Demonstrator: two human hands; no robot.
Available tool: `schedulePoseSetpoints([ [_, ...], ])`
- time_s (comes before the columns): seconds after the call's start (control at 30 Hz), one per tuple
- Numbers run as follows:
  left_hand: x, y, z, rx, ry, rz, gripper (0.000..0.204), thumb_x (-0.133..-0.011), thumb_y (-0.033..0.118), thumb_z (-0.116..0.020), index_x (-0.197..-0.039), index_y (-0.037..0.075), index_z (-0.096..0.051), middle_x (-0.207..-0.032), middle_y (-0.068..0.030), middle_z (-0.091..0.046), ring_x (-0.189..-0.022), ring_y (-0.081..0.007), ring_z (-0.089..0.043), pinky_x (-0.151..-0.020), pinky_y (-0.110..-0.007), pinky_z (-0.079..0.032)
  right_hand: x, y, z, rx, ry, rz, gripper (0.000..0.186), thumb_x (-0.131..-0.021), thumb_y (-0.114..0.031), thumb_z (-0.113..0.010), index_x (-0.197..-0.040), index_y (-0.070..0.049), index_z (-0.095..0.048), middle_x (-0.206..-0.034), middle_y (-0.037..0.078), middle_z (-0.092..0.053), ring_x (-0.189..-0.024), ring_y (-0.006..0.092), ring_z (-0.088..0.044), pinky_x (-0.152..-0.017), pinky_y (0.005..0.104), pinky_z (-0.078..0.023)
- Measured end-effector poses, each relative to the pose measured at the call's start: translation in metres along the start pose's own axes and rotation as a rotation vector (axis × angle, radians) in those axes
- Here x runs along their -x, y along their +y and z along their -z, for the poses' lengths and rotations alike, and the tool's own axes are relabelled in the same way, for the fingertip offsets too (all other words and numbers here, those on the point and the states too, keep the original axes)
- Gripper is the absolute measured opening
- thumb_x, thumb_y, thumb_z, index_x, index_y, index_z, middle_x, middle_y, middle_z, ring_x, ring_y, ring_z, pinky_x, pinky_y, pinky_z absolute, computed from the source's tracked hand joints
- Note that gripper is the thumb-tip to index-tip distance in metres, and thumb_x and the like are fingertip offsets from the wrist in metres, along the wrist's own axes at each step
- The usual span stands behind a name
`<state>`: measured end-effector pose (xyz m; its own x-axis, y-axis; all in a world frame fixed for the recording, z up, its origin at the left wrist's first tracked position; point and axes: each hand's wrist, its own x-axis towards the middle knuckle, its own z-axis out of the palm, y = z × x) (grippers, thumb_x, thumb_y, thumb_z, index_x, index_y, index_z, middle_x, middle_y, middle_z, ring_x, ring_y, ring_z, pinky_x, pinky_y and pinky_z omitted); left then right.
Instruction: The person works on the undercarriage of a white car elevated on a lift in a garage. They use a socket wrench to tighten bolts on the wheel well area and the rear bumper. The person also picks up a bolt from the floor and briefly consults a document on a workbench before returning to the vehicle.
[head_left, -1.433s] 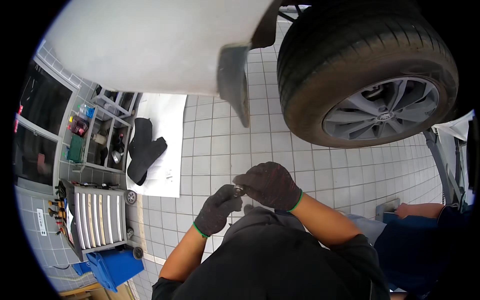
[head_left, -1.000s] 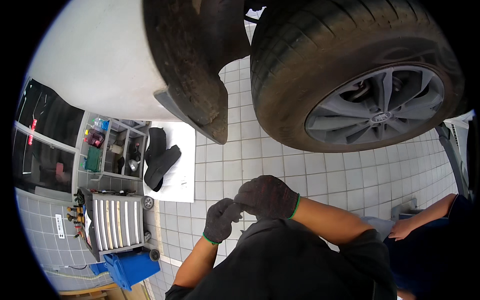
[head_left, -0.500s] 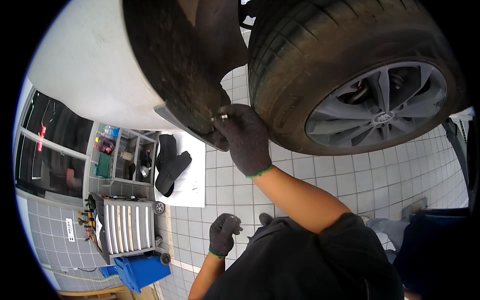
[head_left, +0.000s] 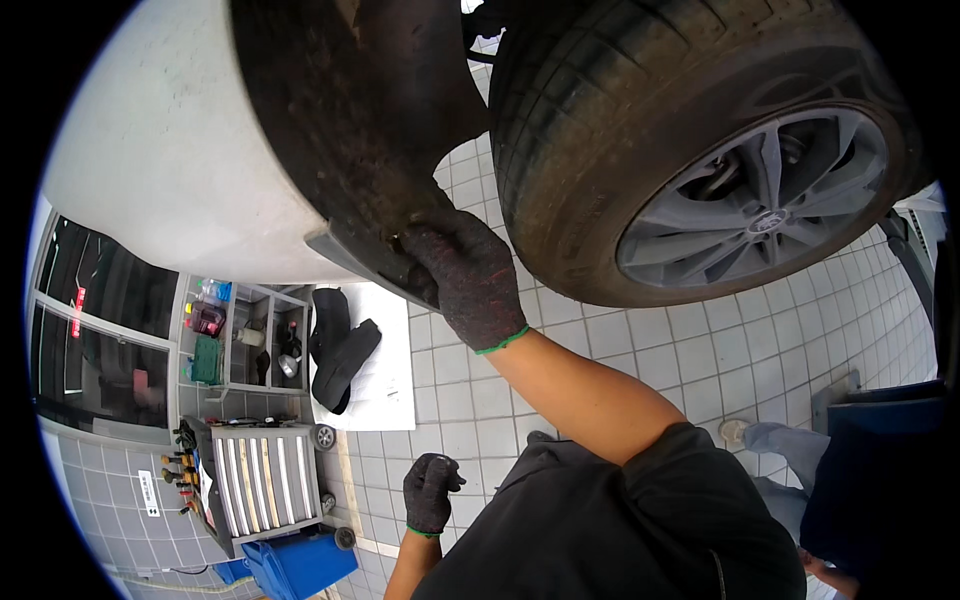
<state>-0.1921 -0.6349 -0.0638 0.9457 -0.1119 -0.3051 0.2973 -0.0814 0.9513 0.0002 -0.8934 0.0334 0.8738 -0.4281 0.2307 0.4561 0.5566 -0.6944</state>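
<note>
My right hand (head_left: 467,285), in a dark knitted glove with a green cuff, reaches up to the lower edge of the black wheel arch liner (head_left: 375,130). Its fingers are closed and pressed against the liner beside the white bumper (head_left: 170,140); whatever they pinch is hidden. Just right of this hand, apart from it, is the tire (head_left: 560,190) with its grey alloy wheel (head_left: 765,215). Lower down, my left hand (head_left: 430,495), gloved alike, is held over the floor with curled fingers. A tiny pale spot shows at its fingertips, too small to name.
Two black molded pieces (head_left: 345,365) lie on a white sheet (head_left: 390,400) on the tiled floor (head_left: 590,350). At left stand a grey tool cart (head_left: 265,480), a blue bin (head_left: 305,568) and shelves with bottles (head_left: 208,318). Another person's leg (head_left: 790,440) shows at lower right.
My right hand has moved slightly left and its fingertips now press on the liner; the small metallic piece seen there before is hidden. My left hand has dropped a little, fingers still curled.
</note>
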Motion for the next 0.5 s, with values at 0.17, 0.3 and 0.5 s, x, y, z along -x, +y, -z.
schedulePoseSetpoints([
  [0.17,-0.008,0.004,-0.006,-0.039,-0.030,-0.020,0.027,-0.102,0.025,-0.063,-0.095,-0.001,-0.065,-0.074,-0.0062,-0.063,-0.065,-0.0149,-0.060,-0.065,-0.032,-0.054,-0.002,-0.002,0.001,0.031,-0.004,-0.001,0.029,-0.095,-0.018,-0.073,-0.116,0.001,-0.069,-0.107,0.016,-0.075,-0.097,0.0232,-0.070,-0.092,0.0368,-0.054],
  [0.3,-0.010,0.006,-0.007,-0.041,-0.039,-0.001,0.026,-0.102,0.024,-0.063,-0.096,0.000,-0.066,-0.076,-0.0063,-0.064,-0.065,-0.0152,-0.061,-0.064,-0.031,-0.053,-0.003,-0.010,0.001,0.059,-0.001,-0.020,0.030,-0.095,-0.019,-0.073,-0.116,0.002,-0.069,-0.104,0.016,-0.075,-0.093,0.0220,-0.071,-0.089,0.0374,-0.055],
  [0.5,-0.011,-0.006,-0.005,0.025,-0.025,0.017,0.024,-0.102,0.024,-0.064,-0.097,0.000,-0.066,-0.077,-0.0057,-0.065,-0.065,-0.0147,-0.061,-0.064,-0.030,-0.052,-0.005,-0.042,-0.002,0.109,-0.050,-0.347,0.029,-0.096,-0.023,-0.071,-0.107,0.004,-0.071,-0.101,0.017,-0.074,-0.089,0.0245,-0.070,-0.086,0.0382,-0.055],
])
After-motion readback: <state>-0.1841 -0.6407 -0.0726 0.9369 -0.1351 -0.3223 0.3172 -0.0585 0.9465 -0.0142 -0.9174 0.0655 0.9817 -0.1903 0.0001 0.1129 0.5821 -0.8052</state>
